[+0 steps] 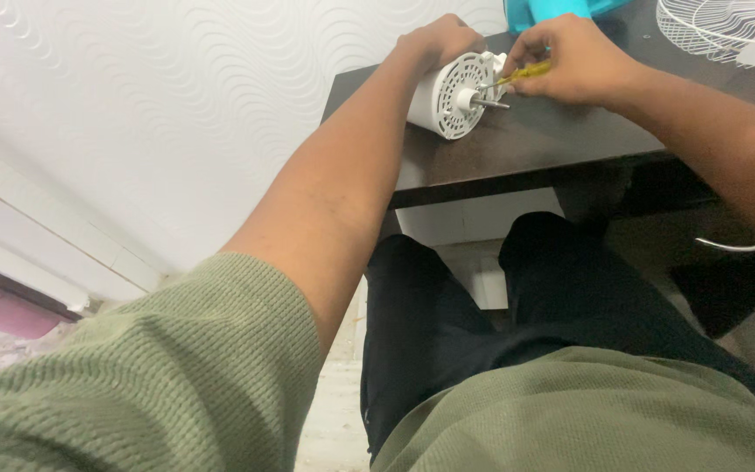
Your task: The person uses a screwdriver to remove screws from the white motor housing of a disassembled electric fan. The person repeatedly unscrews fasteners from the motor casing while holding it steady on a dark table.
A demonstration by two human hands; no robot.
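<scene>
Fingers [530, 54] pinch yellow screwdriver [522, 75] | left hand [439, 39] steadies white motor housing [452, 94]

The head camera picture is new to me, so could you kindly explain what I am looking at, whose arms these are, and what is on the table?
There is no machine here: a person wears one camera on the head, and it looks down along their own arms and lap. That is why you see green sleeves at the bottom and dark trousers below the table edge.

The left hand rests on top of a white round motor housing, which lies on its side on the dark table with a metal shaft sticking out of its vented face. The right hand holds a yellow-handled screwdriver, its tip at that vented face.

Further back are a turquoise plastic part and, at the top right, a white wire grille. The wall on the left is white with a wavy pattern.
</scene>
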